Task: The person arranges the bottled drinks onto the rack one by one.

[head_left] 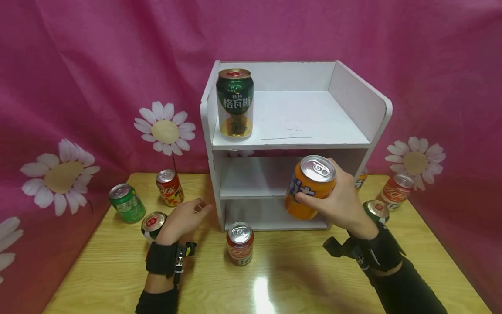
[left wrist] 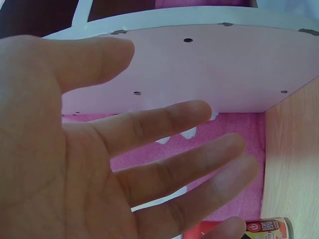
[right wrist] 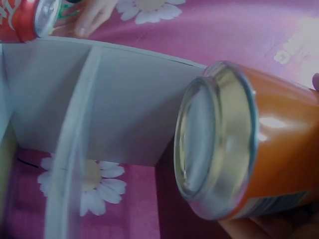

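In the head view my right hand (head_left: 345, 203) grips an orange soda can (head_left: 303, 192) in front of the white shelf's lower openings, thumb on the near side. The right wrist view shows the bottom of this orange can (right wrist: 279, 144) pointing toward the shelf. My left hand (head_left: 186, 220) is over the table left of the shelf and holds nothing; its fingers (left wrist: 174, 167) are spread loosely beside the side panel. Partly hidden by it stands a dark can with a red tab (head_left: 153, 221). A red cola can (head_left: 240, 246) stands before the shelf.
The white shelf (head_left: 292, 146) has a green and gold can (head_left: 235, 104) at its top left. On the left are a green can (head_left: 128, 205) and a red and yellow can (head_left: 170, 188). Another red can (head_left: 395, 192) and a dark green can (head_left: 377, 210) stand at right.
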`<state>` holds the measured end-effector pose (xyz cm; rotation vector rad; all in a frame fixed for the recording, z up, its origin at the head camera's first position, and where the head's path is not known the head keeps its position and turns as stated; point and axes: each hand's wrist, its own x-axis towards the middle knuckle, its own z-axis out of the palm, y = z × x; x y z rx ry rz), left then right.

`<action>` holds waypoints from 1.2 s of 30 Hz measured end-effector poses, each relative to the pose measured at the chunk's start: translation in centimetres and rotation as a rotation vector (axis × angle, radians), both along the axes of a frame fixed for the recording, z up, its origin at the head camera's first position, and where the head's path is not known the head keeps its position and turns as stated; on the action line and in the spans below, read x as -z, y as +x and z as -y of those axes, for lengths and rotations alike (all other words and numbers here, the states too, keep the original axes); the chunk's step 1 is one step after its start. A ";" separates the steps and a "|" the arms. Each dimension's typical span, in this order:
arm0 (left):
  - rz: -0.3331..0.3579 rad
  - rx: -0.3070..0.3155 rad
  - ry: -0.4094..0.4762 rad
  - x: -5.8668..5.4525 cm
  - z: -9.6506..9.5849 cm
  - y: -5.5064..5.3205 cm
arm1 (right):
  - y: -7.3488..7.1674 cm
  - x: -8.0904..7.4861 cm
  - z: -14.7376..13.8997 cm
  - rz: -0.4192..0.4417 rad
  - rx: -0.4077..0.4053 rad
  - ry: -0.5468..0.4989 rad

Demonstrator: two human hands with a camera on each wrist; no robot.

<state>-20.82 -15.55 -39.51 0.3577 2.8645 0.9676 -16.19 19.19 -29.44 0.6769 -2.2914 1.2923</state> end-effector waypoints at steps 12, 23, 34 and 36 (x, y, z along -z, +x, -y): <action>0.008 -0.009 -0.005 0.1 -0.1 0.1 | 0.0 -3.5 0.3 -0.038 0.058 -0.014; 0.008 -0.003 -0.009 -0.1 -0.1 0.0 | -0.2 -6.7 0.8 -0.056 0.059 -0.021; -0.004 0.009 -0.001 -0.1 -0.1 0.1 | -0.9 -9.4 1.4 -0.089 0.061 -0.077; -0.006 0.010 -0.002 -0.1 -0.1 0.1 | -1.1 -9.8 1.5 -0.093 0.071 -0.082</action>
